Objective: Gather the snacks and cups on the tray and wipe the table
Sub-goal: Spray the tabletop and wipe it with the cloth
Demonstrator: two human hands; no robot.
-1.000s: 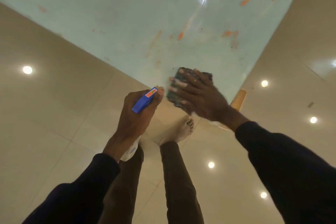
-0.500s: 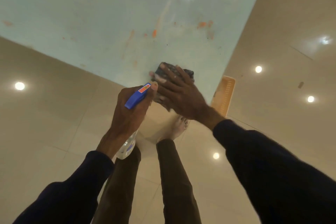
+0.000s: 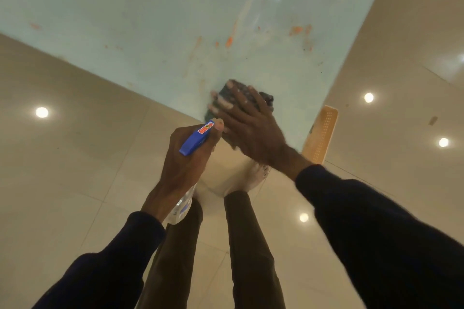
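Head view, 2 hands. Right hand [image 3: 253,130] flat, fingers spread, pressing a dark cloth [image 3: 266,99] onto the pale table [image 3: 150,20] near its closest corner. Cloth under palm and fingers, edges showing past the fingertips. Left hand [image 3: 185,160] wrapped round the neck of a spray bottle [image 3: 193,141], blue head uppermost, just beside the cloth. Orange smears [image 3: 229,41] farther across the tabletop. Tan perforated panel [image 3: 320,133] at the table's right edge.

cloth [image 3: 265,100] on table [image 3: 150,20] corner | spray bottle [image 3: 194,140] left — tray [image 3: 322,133] right
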